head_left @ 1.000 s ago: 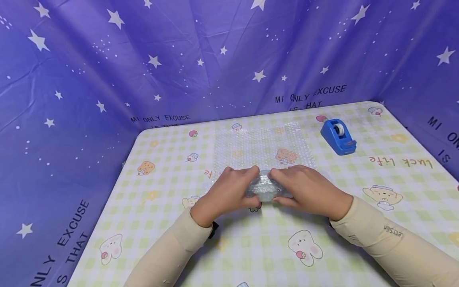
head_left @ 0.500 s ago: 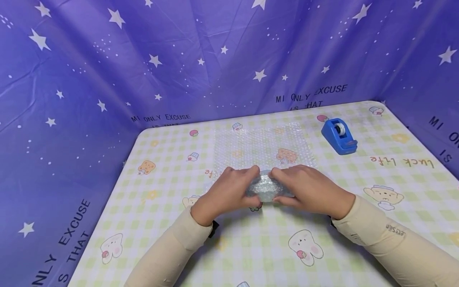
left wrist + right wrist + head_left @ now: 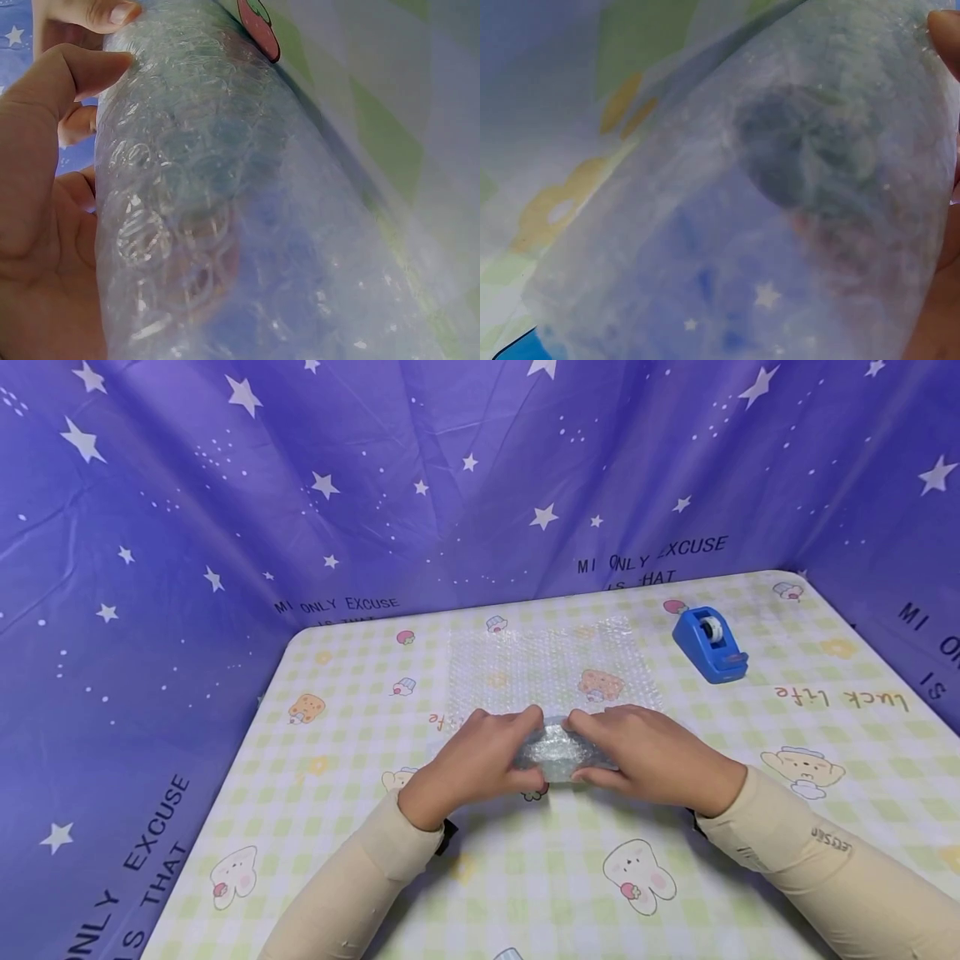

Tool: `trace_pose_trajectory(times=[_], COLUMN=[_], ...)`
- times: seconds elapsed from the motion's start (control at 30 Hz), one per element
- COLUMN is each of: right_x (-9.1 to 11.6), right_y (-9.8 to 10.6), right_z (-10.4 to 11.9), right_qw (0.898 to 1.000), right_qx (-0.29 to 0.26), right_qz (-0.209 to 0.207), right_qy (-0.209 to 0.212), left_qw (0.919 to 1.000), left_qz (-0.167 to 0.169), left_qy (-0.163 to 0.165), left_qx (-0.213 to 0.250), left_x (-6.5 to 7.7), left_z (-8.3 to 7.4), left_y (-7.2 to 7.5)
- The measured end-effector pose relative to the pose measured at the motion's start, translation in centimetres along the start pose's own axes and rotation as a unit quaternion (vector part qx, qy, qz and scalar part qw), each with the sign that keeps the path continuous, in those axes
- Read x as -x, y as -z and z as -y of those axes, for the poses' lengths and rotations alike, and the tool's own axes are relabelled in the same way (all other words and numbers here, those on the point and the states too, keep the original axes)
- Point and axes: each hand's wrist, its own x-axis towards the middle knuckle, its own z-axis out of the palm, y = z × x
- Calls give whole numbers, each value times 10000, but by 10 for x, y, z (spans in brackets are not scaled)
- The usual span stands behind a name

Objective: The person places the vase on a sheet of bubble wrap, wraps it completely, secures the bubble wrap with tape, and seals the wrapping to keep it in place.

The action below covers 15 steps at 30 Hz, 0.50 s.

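Between both hands lies a rolled bundle of bubble wrap [image 3: 557, 758], shiny and crosswise near the middle of the table. My left hand [image 3: 480, 753] grips its left part and my right hand [image 3: 656, 756] its right part, thumbs on the near side. From the bundle a flat bubble wrap sheet [image 3: 517, 664] spreads away toward the back. In the left wrist view, something blue-green [image 3: 225, 154] shows blurred through the layers of wrap. A dark rounded end [image 3: 776, 154] shows through them in the right wrist view; I cannot tell what the wrapped thing is.
A blue tape dispenser [image 3: 708, 646] with a roll of tape stands at the back right, beyond the right hand. A green-checked cloth with cartoon prints [image 3: 337, 835] covers the table. Purple star-printed curtains [image 3: 420, 527] hang behind and at both sides.
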Motion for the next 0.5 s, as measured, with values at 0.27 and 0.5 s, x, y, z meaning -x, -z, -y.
trace_pose_trajectory(times=[0.27,0.5], right_x=[1,2], right_y=[1,2], right_z=[0,1], right_qw=[10000,9997], right_qx=[-12,-30], right_qz=[85,187], right_qy=[-41,-127], left_qw=[9999,9994], left_qz=[134,303], left_qy=[17,47], left_qx=[87,173], left_x=[1,2], left_z=[0,1], left_y=[0,2])
